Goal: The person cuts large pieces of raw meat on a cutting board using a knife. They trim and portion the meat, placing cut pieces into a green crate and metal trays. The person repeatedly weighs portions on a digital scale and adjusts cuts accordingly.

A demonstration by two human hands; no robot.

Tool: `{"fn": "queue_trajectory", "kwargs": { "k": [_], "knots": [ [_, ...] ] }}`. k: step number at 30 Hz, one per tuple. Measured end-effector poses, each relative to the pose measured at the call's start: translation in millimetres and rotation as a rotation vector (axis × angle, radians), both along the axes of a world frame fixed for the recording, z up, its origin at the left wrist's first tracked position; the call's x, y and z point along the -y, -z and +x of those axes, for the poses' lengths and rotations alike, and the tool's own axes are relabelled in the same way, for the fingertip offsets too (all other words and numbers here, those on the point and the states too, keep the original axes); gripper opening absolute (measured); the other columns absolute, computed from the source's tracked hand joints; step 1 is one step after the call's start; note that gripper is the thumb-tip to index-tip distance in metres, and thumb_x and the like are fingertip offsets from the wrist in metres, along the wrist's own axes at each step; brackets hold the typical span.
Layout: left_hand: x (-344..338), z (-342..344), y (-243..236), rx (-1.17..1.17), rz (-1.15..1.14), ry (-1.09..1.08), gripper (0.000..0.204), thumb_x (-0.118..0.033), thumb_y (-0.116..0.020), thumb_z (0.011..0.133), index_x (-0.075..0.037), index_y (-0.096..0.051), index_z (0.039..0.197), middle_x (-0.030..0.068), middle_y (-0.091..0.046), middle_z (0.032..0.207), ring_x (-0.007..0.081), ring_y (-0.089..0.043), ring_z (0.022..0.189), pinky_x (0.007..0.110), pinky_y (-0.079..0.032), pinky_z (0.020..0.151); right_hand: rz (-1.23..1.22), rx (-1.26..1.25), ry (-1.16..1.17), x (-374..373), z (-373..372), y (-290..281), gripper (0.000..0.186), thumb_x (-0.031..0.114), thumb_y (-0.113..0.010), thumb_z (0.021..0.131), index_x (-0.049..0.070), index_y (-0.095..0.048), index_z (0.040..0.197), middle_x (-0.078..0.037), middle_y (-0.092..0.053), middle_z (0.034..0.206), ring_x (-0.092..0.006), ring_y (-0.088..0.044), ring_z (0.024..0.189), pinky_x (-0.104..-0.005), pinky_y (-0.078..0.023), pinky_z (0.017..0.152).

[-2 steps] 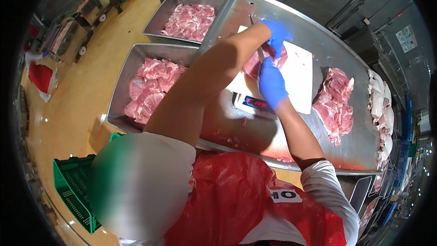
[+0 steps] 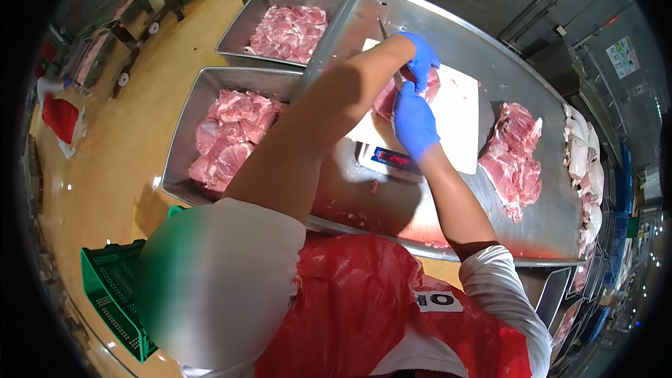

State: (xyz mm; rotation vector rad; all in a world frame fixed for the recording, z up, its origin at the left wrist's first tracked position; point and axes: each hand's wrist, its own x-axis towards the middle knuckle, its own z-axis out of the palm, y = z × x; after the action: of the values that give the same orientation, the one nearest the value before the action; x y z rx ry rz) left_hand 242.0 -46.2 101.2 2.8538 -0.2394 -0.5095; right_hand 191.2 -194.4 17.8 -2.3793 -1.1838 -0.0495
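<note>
Head view, meat (image 2: 383,102), partly beneath gloved hands (image 2: 416,123)

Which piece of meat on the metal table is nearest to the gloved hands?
The partly hidden piece on the white board, by the left hand and the right hand. The large spread piece lies apart, farther right, directly on the metal table.

Apron patch (image 2: 439,301) — black letters (image 2: 423,299), scale (image 2: 390,162) — blurred red digits (image 2: 394,159)
</note>
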Motion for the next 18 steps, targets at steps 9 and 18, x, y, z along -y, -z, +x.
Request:
{"fn": "queue_trajectory", "kwargs": {
  "k": [9, 18],
  "knots": [
    [-22.8, 18.7, 17.4, -0.157, -0.086, 0.066, 0.078, -0.036, -0.077, 0.064, -0.032, -0.052, 0.138, 0.0124, -0.054, 0.138, 0.0332, -0.055, 0.12, 0.045, -0.048, 0.096, -0.326, -0.171, -0.03, 80.0, -39.6, 37.2, 0.019, 0.015, -0.044, 0.097, -0.002, -0.042, 0.105, -0.029, -0.062, 0.075, -0.0477, -0.062, 0.071, -0.0563, -0.047, 0.063],
    [-47.6, -25.7, 22.7, 0.468, -0.591, -0.19, 0.058, -0.03, -0.074, 0.072, -0.019, -0.062, 0.127, 0.0116, -0.062, 0.127, 0.0311, -0.06, 0.112, 0.041, -0.05, 0.092, -0.421, -0.168, 0.128, 159.5, -65.8, -6.8, 0.018, 0.015, -0.05, 0.096, 0.003, -0.043, 0.108, -0.029, -0.061, 0.073, -0.0491, -0.061, 0.068, -0.0575, -0.048, 0.062]
  ]
}}
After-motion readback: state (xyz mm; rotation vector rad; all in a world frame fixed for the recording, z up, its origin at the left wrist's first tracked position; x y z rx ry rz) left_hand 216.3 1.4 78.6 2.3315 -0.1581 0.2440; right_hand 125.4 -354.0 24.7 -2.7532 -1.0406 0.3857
